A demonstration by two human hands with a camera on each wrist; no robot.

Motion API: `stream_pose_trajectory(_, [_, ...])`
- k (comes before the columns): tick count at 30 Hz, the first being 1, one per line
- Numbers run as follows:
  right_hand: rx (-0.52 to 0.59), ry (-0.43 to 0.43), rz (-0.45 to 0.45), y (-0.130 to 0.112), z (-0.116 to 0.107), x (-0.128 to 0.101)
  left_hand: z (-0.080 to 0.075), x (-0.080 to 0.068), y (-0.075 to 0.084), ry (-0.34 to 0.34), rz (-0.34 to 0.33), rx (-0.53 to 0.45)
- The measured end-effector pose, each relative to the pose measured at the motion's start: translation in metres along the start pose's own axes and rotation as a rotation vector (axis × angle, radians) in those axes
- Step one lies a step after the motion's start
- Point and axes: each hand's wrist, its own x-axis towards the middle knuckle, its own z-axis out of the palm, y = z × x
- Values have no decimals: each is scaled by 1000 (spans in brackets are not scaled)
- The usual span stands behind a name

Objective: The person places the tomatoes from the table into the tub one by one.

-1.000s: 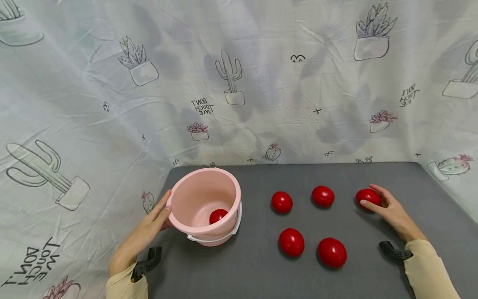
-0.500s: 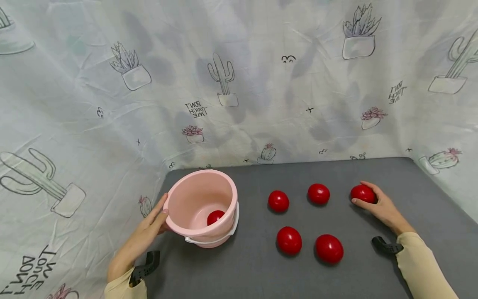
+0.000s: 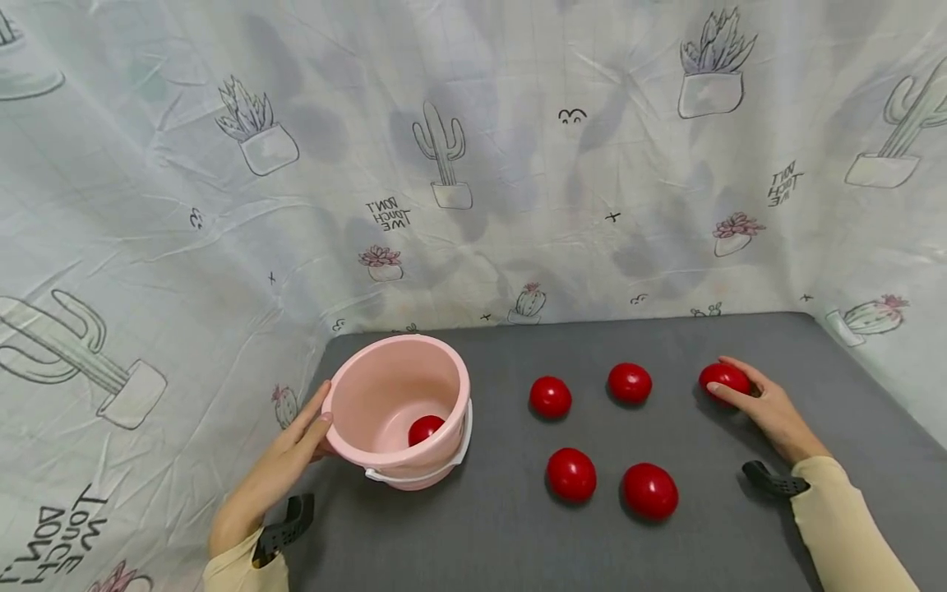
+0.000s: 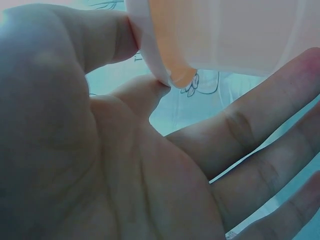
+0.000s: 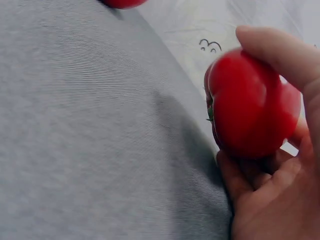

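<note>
A pink bucket stands tilted at the left of the grey table top, with one red tomato inside. My left hand lies flat against its outer left wall with straight fingers. In the left wrist view the bucket's rim meets the palm of that hand near the thumb. At the far right my right hand curls its fingers and thumb round another red tomato. In the right wrist view this tomato sits between the thumb and the fingers beneath it.
Several more red tomatoes lie on the grey mat: two in a back row and two nearer me. A cactus-print cloth hangs behind and on both sides.
The view has shifted slightly. Both hands keep their places, the left on the bucket and the right round the far-right tomato.
</note>
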Motion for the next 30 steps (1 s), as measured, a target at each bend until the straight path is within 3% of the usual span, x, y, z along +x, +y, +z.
stream_pose_trajectory(5, [128, -3, -56, 4, -3, 1, -1, 0, 1, 0, -1, -2])
stream_pose_trajectory(7, [286, -12, -123, 4, -2, 2, -1, 1, 0, 3, 3, 0])
stream_pose_trajectory(11, [716, -100, -269, -2, 4, 6, -1, 2, -2, 0, 11, -8])
stream_pose_trajectory(13, [830, -135, -306, -7, 6, 8, -1, 3, -2, -4, 11, -13])
stream_pose_trajectory(23, [1084, -153, -335, -40, -6, 19, 0, 5, 1, -10, 8, 7])
stream_pose_trajectory(30, [1083, -120, -395, -86, -16, 24, 0, 4, 1, 0, -13, 25])
